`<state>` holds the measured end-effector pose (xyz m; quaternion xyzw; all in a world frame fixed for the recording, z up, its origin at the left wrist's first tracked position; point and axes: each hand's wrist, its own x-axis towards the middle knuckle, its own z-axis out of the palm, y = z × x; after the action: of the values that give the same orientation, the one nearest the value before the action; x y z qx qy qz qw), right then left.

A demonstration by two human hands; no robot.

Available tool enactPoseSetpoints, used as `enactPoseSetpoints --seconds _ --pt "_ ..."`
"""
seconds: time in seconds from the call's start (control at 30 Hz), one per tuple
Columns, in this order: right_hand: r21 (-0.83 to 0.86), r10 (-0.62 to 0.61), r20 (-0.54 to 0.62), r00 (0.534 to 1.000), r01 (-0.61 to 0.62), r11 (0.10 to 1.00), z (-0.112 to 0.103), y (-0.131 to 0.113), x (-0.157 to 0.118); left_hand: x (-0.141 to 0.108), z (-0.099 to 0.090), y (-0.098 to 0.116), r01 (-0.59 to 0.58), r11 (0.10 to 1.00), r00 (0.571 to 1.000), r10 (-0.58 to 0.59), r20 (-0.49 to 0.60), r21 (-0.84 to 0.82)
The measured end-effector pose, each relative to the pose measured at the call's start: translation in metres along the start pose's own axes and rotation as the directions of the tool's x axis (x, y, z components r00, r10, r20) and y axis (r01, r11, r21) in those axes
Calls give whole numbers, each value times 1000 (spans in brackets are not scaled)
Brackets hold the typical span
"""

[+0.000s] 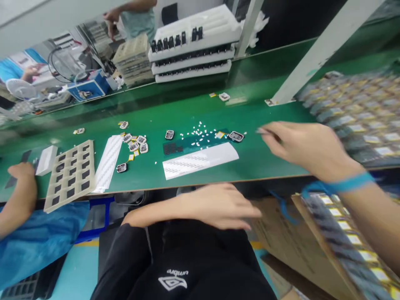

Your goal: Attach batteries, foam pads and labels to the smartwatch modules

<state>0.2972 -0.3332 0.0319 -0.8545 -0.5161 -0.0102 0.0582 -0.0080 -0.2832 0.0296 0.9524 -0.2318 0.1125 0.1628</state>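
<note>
My right hand [300, 146] is over the right part of the green bench, thumb and fingers pinched on a thin dark tool [275, 136], too blurred to name. Left of its fingertips lies an open dark-rimmed casing [236, 136] with a small yellow-edged part [220, 135] beside it. My left hand [221, 206] hangs above my lap in front of the bench edge, fingers stretched out, holding nothing. Beyond it lie a white sheet with rows of dark strips [200, 160], a small black sheet [172, 148] and scattered white bits [200, 132].
Several small casings [133, 146] lie at mid-left, near another white sheet [109, 160] and a beige compartment tray [71, 174]. A co-worker's hand [21, 171] is at far left. White racks [193, 50] stand behind; packed units [359, 116] and a metal post [312, 62] are right.
</note>
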Motion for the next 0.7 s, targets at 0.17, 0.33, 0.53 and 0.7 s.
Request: enactPoseSetpoints --seconds 0.17,0.33,0.53,0.7 --pt "-39 12 43 999 -11 999 -8 -62 150 -60 -58 -116 612 777 725 -476 -498 148" --pt "-63 54 111 992 -48 997 15 -80 217 -103 -54 -179 716 669 614 -468 -635 200" --pt "-65 -54 103 993 61 996 38 -78 218 -108 -33 -163 558 750 762 -292 -578 357" --pt "-48 -121 107 987 126 991 55 -87 225 -102 -26 -161 480 778 820 -232 -523 407"
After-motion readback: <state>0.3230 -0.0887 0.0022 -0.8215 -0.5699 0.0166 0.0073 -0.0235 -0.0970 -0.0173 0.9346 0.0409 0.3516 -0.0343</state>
